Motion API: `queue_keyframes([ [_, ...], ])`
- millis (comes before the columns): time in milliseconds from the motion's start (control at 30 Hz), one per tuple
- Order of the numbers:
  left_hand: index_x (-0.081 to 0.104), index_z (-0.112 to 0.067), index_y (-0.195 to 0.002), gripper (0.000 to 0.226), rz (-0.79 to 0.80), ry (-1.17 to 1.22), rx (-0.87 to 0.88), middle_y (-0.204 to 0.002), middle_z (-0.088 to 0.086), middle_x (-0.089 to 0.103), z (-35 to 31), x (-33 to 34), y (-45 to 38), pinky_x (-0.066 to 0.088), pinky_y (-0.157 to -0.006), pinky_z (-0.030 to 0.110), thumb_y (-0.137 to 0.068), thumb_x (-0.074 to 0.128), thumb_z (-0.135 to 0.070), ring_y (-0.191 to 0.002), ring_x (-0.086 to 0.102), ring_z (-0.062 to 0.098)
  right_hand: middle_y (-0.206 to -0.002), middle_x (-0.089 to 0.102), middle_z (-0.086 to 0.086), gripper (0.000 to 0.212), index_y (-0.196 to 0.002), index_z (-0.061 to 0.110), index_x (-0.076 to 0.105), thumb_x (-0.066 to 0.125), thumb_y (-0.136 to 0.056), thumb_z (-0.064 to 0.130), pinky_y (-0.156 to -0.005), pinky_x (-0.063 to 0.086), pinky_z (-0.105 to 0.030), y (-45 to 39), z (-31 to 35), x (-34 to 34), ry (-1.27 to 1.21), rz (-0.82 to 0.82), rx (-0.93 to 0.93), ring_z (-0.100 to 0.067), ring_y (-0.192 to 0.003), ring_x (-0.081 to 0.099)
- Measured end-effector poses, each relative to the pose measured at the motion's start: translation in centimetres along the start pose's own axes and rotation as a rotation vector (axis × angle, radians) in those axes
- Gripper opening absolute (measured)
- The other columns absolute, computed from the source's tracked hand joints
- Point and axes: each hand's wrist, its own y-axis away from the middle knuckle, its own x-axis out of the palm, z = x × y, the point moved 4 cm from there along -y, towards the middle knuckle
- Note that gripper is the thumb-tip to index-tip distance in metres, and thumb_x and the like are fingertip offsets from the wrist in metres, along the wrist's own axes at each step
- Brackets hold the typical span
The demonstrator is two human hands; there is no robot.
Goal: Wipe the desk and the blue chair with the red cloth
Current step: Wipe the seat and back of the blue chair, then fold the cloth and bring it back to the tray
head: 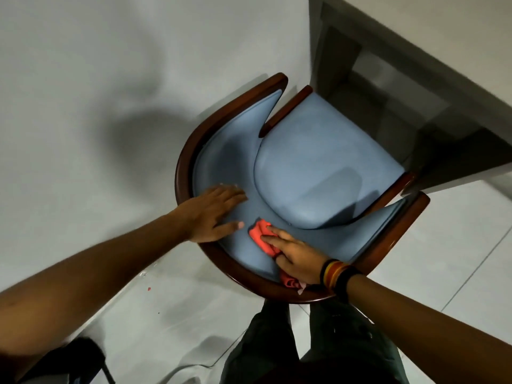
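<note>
Looking straight down, you see pale floor tiles (pixel 83 65) filling most of the view, with the grey desk (pixel 432 87) at upper right. The blue chair (pixel 318 173) stands just beside the desk, its dark wooden rim (pixel 182 162) curving round the padded back. Your left hand (pixel 213 214) lies flat and open on the inner backrest, fingers spread, holding nothing. Your right hand (pixel 299 259), banded at the wrist, presses the red cloth (pixel 260 236) against the backrest with fingers extended; the cloth is bunched under the palm and pokes out beyond fingertips and wrist.
</note>
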Motion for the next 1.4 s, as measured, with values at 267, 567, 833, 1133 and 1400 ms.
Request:
queue_keyframes([
  [267,0.063,-0.026,-0.141,0.053,0.471,0.157,-0.410,-0.157,0.009,0.053,-5.9,4.2,-7.6,0.014,-0.131,0.047,-0.100,0.053,-0.058,-0.160,0.029,0.033,-0.165,0.037,-0.008,0.070,-0.162,0.039,0.008,0.044,-0.103,0.040,-0.123,0.035,-0.042,2.9,-1.3,-0.1,-0.092,-0.081,0.131,-0.032,-0.147,0.045],
  [567,0.069,-0.013,-0.118,0.033,-0.121,1.449,-0.649,-0.099,0.006,0.079,-7.1,1.0,-6.5,0.067,-0.077,0.039,-0.087,0.082,-0.011,-0.093,0.078,0.022,-0.127,0.065,-0.005,0.089,-0.148,0.010,0.040,0.088,-0.073,0.006,-0.103,0.055,-0.040,2.2,-4.7,-5.3,-0.861,-0.174,0.397,-0.026,-0.117,0.065],
  [833,0.072,-0.018,-0.125,0.029,-0.392,1.600,-0.571,-0.113,0.010,0.082,-11.8,-6.3,-6.3,0.067,-0.074,0.029,-0.098,0.070,-0.008,-0.099,0.081,0.021,-0.099,0.082,-0.006,0.028,-0.101,0.019,0.078,0.089,-0.076,0.025,-0.073,0.061,-0.033,5.6,-6.7,-14.8,-0.918,-0.128,0.202,-0.018,-0.082,0.076],
  [1133,0.058,-0.011,-0.148,0.048,-0.561,1.536,-0.429,-0.145,0.018,0.067,-25.0,-11.6,-9.3,0.065,-0.091,0.034,-0.103,0.057,0.005,-0.136,0.064,0.034,-0.120,0.067,-0.014,0.100,-0.147,0.027,0.042,0.093,-0.061,0.027,-0.056,0.060,-0.040,18.0,-11.6,-21.4,-1.218,-0.543,0.255,-0.025,-0.075,0.068],
  [1400,0.058,-0.009,-0.148,0.054,-0.723,1.522,-0.345,-0.144,0.020,0.066,-38.0,-14.6,-14.4,0.054,-0.110,0.055,-0.100,0.051,0.013,-0.121,0.067,0.031,-0.137,0.054,-0.015,0.104,-0.160,0.015,0.020,0.082,-0.079,-0.003,-0.101,0.056,-0.051,28.9,-16.3,-27.3,-1.500,-0.835,0.152,-0.025,-0.104,0.069],
])
